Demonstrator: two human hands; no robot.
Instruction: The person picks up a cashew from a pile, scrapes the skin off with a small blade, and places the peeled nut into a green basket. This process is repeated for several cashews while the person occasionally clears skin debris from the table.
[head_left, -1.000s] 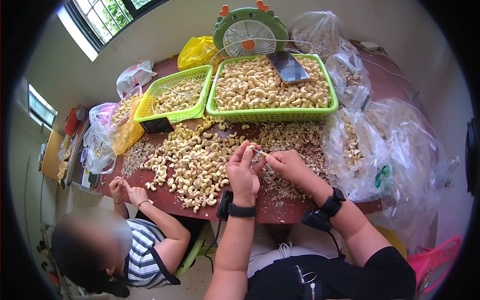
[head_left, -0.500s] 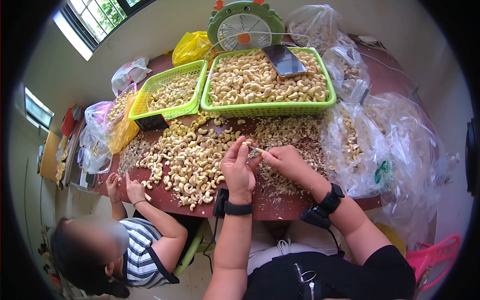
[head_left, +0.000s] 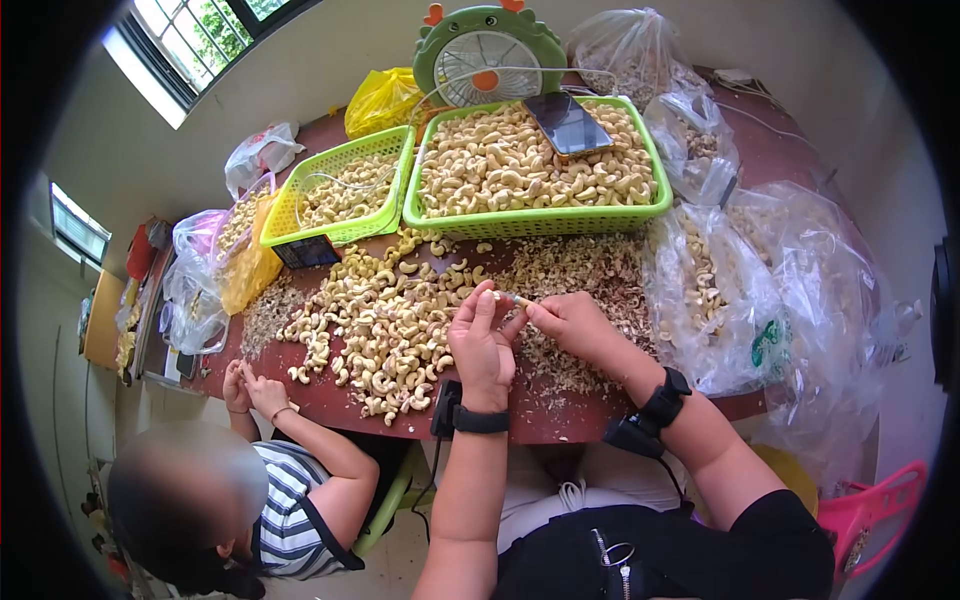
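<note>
My left hand (head_left: 482,338) is over the table's middle, its thumb and fingers pinched on a cashew (head_left: 499,297). Close on its right, my right hand (head_left: 562,318) grips a small tool (head_left: 521,302), whose tip points at the nut. The tool's tip is too small to make out. A pile of cashews (head_left: 385,335) lies just left of my hands, and brown skin flakes (head_left: 580,275) spread behind and beneath them.
Behind stand a large green basket of cashews (head_left: 540,224) with a phone (head_left: 567,124) on top, a smaller basket (head_left: 398,190) and a fan (head_left: 489,60). Plastic bags (head_left: 790,290) cover the right side. A co-worker (head_left: 300,480) sits at left, both hands together at the table edge.
The co-worker's hands have come together and moved slightly right and down. My hands keep nearly the same pose, with the left fingers now covering more of the cashew.
</note>
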